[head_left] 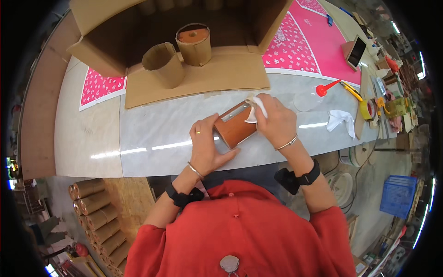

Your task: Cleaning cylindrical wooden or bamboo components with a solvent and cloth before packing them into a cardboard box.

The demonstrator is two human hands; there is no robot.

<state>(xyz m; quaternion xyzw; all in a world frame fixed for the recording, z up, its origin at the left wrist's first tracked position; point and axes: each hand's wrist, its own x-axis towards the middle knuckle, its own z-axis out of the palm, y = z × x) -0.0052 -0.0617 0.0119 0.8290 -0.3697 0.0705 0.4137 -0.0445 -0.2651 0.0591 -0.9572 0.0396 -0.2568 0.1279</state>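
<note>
Hands: left hand (206,145) clasps left end of brown wooden piece (236,128) between fingers and thumb; right hand (278,121) pinches white cloth (251,116) at far-right end. Long axis slants up-right between them, over tabletop (161,123), nearside of cardboard box (230,82).

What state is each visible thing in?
Left hand: gripping
Right hand: clutching white cloth wad
Reddish-brown, slotted, wood-like piece: held tilted
Brown cardboard box: open
Left brown cardboard tube: upright, open-topped
Right brown cardboard tube: upright, reddish-brown insert inside
Loose white cloth: crumpled
Dark-screened phone: propped up
</note>
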